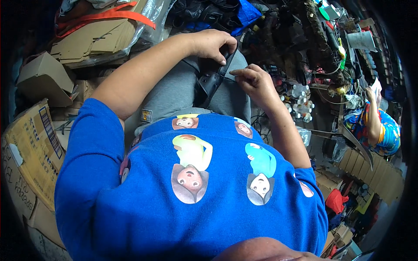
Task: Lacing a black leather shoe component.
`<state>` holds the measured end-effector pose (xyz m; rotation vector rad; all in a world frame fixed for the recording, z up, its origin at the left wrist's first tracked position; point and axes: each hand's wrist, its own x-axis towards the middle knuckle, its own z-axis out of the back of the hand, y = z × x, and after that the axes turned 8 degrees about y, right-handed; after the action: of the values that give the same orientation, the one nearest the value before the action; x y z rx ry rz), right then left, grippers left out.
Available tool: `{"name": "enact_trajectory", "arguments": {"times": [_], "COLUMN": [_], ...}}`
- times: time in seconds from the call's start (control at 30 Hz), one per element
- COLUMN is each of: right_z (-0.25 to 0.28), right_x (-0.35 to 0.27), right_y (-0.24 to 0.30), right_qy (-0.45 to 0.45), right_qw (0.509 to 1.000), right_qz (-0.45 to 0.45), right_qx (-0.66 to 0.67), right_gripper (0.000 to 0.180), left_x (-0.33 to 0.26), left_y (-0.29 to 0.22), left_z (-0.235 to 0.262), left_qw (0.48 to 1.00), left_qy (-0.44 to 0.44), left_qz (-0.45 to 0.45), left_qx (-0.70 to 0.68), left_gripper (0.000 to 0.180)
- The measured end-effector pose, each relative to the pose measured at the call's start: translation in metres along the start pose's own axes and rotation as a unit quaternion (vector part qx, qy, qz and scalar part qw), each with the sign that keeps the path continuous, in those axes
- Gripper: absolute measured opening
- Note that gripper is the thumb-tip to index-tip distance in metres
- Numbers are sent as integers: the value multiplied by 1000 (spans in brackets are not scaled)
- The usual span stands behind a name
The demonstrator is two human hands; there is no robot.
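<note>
A glossy black, leather-like piece (210,83) with small round marks rests on my grey-trousered lap, between my thighs. It may be part of a shoe or sandal, but its kind is unclear. My left hand (213,45) curls round its far end, thumb pressed down on it and fingertips partly hidden. Just to the right, my right hand (257,83) is closed in a pinch, with forefinger and thumb at the piece's right side. A thin dark line runs from the piece toward these fingers; whatever they pinch is too small to name.
Flattened cardboard (100,41) and an open carton (45,78) lie to the left. Black items and blue plastic (248,16) sit beyond my knees. Small bottles (301,104) stand at right, near cluttered shelving. Another person (376,124) works at far right, holding something white.
</note>
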<state>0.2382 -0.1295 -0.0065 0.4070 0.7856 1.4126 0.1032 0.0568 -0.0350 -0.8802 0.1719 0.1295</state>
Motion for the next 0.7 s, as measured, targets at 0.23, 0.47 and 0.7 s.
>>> {"name": "enact_trajectory", "arguments": {"times": [0.23, 0.47, 0.7], "right_z": [2, 2, -8], "right_x": [7, 11, 9], "right_y": [8, 20, 4], "right_qy": [15, 8, -13], "right_qw": [998, 990, 998], "right_qz": [-3, 7, 16], "right_qx": [-56, -143, -51], "right_gripper": [22, 20, 20], "left_x": [-2, -4, -3], "left_y": [10, 13, 11], "left_z": [2, 1, -1], "left_qw": [998, 998, 999], "left_qy": [39, 43, 27], "left_qz": [-26, -25, -36], "left_qx": [-41, -32, -12], "left_gripper": [23, 24, 25]}}
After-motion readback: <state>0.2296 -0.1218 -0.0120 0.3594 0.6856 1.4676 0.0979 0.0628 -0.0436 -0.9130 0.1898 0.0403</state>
